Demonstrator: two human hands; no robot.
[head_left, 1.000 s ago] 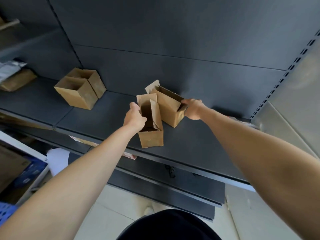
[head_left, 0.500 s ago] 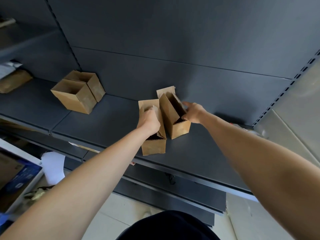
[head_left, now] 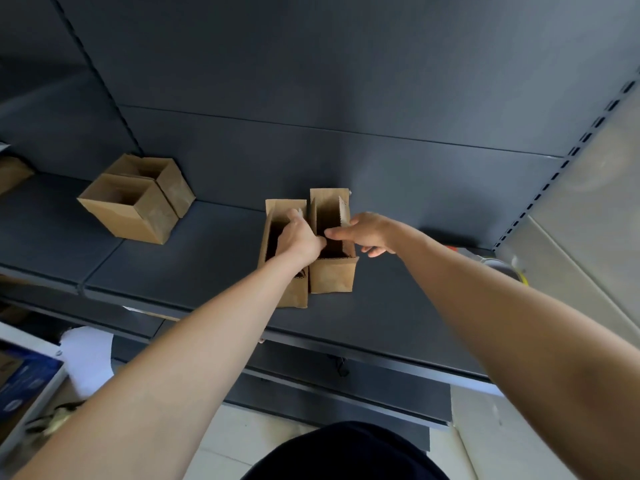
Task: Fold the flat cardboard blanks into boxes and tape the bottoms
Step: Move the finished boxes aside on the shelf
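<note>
Two open-topped boxes, left box and right box, stand touching on the dark shelf, left hand clamped on the left rim, right hand loosely apart at the right box, another pair well left.

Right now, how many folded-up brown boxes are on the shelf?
4 brown cardboard boxes: two side by side at the hands, one under the left, one by the right; two together at left, front and behind.

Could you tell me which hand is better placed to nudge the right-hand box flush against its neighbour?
The right hand: it rests open over the right box, thumb at its rim. The left hand is gripping the left box.
</note>
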